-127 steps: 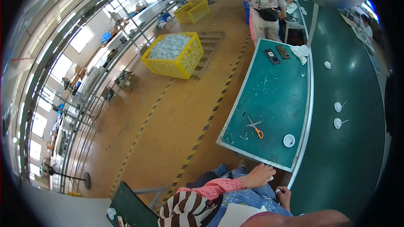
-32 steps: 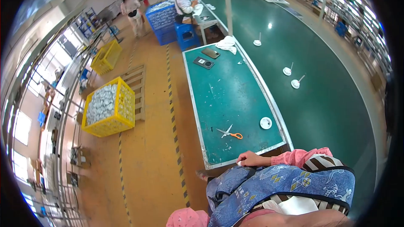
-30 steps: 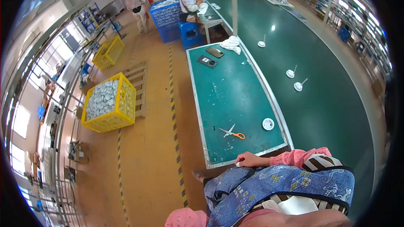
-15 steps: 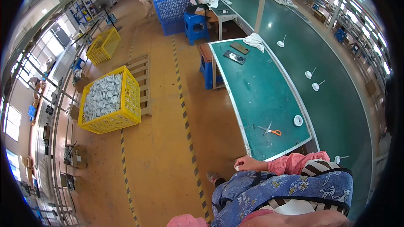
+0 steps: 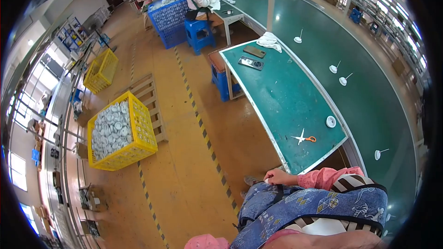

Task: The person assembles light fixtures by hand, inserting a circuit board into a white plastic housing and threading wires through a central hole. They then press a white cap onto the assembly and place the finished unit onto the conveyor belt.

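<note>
My right hand [image 5: 276, 176], in a pink sleeve, is near my lap, just off the near corner of the green-topped table [image 5: 295, 103]. Its fingers are curled together, and a small white bit shows at their tips, too little to name. My left hand is out of sight; only a patch of pink cloth [image 5: 206, 241] shows at the bottom edge. On the table lie orange-handled scissors [image 5: 304, 137], their blades spread. Beside them sits a round white plastic part [image 5: 331, 121]. No hand touches either.
Alongside the table, a green conveyor belt [image 5: 369, 110] carries white discs with stems [image 5: 343, 81]. Two phones [image 5: 251, 62] and a white cloth [image 5: 269, 42] lie at the table's far end. A yellow crate [image 5: 122, 150] of white parts stands left. A co-worker [image 5: 198, 0] sits ahead.
The view has turned, so the table and crates shift within it. My right hand stays by my lap with its fingers curled. The scissors and round white part stay on the table.
</note>
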`<state>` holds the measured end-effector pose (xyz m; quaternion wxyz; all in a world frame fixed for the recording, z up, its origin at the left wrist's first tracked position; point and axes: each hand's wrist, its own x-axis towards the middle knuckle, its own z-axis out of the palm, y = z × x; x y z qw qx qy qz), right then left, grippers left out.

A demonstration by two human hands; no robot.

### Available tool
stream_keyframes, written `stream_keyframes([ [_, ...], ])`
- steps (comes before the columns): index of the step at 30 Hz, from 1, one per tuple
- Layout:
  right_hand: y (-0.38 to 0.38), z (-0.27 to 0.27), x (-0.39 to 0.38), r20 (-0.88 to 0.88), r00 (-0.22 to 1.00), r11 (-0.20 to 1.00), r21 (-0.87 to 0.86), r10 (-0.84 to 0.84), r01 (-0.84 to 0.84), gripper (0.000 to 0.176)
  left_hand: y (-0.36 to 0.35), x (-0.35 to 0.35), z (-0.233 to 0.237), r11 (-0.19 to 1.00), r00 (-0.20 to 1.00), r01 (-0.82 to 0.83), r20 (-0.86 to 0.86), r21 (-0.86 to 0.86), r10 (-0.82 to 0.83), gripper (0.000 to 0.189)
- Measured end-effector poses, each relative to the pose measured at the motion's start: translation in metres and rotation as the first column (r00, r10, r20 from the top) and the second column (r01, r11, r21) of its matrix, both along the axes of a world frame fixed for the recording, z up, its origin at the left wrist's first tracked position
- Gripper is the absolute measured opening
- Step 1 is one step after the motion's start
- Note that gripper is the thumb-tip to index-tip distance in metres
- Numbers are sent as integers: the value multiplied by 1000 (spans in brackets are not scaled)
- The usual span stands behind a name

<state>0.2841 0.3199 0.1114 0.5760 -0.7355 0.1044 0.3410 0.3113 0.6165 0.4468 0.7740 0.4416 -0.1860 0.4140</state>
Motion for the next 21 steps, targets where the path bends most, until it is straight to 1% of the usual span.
stream_keyframes([
  [2, 0, -6, 7, 11, 999, 999, 28, -31, 31, 22, 3, 13, 3, 999, 999, -30, 16, -33, 31, 22],
  [3, 1, -10, 10, -1, 997, 996, 40, -81, 81, 20, 4, 22, 5, 997, 998, -53, 23, -50, 54, 22],
  [4, 1, -14, 15, -4, 996, 995, 27, -94, 94, 20, 4, 31, 7, 994, 996, -78, 26, -77, 80, 23],
  [6, 7, -21, 30, 4, 992, 992, 12, -126, 126, 21, 1, 48, 6, 981, 991, -122, 32, -150, 128, 23],
  [8, 13, -27, 55, 38, 989, 989, 21, -144, 143, 20, -1, 75, 1, 955, 988, -152, -9, -255, 155, 24],
  [9, 16, -42, 71, 47, 988, 989, 43, -144, 142, 20, 0, 86, -9, 948, 990, -135, -65, -288, 122, 24],
  [10, 18, -45, 91, 59, 984, 984, 70, -170, 165, 20, 1, 99, -18, 958, 993, -78, -104, -275, 51, 24],
  [11, 19, -46, 115, 74, 978, 978, 96, -194, 186, 20, 13, 115, -32, 994, 970, 48, -235, -101, -71, 28],
  [12, 21, -46, 131, 73, 973, 971, 122, -217, 208, 19, 24, 132, -45, 977, 919, 188, -368, 98, -140, 32],
  [13, 23, -42, 143, 41, 969, 962, 138, -242, 235, 19, 23, 145, -53, 974, 865, 221, -471, 54, -171, 32],
  [15, 21, -29, 193, 8, 959, 946, 166, -283, 278, 17, 14, 176, -69, 964, 742, 264, -629, -44, -232, 32],
  [17, 17, -11, 236, -6, 952, 934, 190, -306, 301, 16, 7, 200, -82, 942, 708, 327, -641, -73, -295, 22],
  [20, 2, -5, 280, 47, 934, 923, 179, -354, 340, 15, -17, 233, -94, 914, 623, 378, -691, -146, -368, 13],
  [21, -4, -13, 290, 25, 923, 904, 213, -383, 370, 15, -27, 246, -98, 907, 595, 386, -705, -172, -387, 11],
])
